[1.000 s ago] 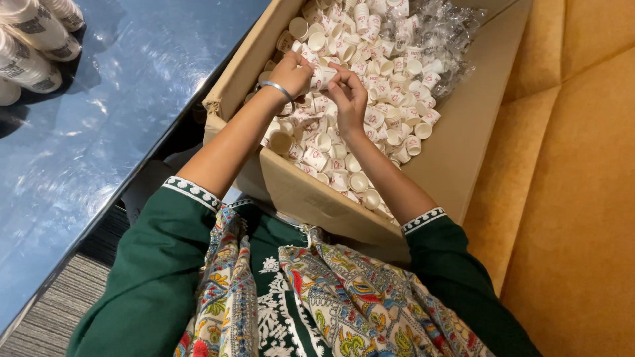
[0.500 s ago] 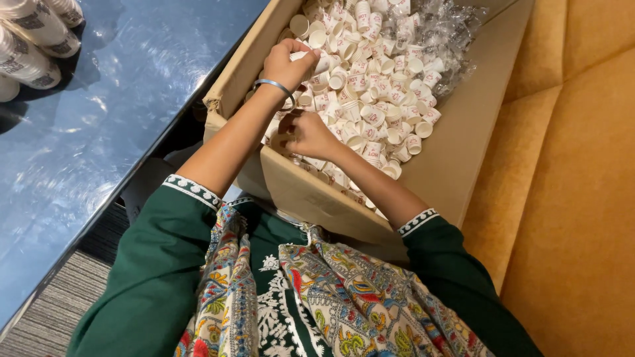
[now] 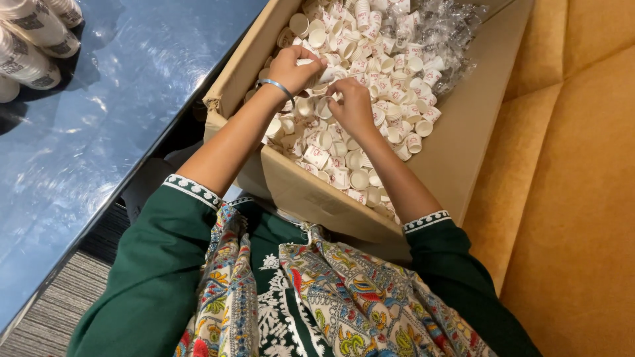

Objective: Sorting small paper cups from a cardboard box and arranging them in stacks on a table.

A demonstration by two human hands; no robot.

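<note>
A large cardboard box point(image 3: 463, 145) rests on my lap and holds a heap of small white paper cups point(image 3: 390, 73) with red print. My left hand point(image 3: 294, 66), with a metal bangle at the wrist, is closed around a short stack of these cups inside the box. Just to its right, my right hand point(image 3: 350, 102) pinches one cup at the end of that stack. Both hands hover over the heap near the box's left wall.
Crumpled clear plastic wrap point(image 3: 456, 33) lies at the far end of the box. A glossy blue table point(image 3: 99, 132) is to the left, with stacked cup sleeves point(image 3: 33, 39) at its far corner. An orange cushioned seat point(image 3: 575, 198) fills the right side.
My right hand dipped down toward the near side of the box, then came back up beside my left hand. The left hand stayed over the heap, shifting slightly.
</note>
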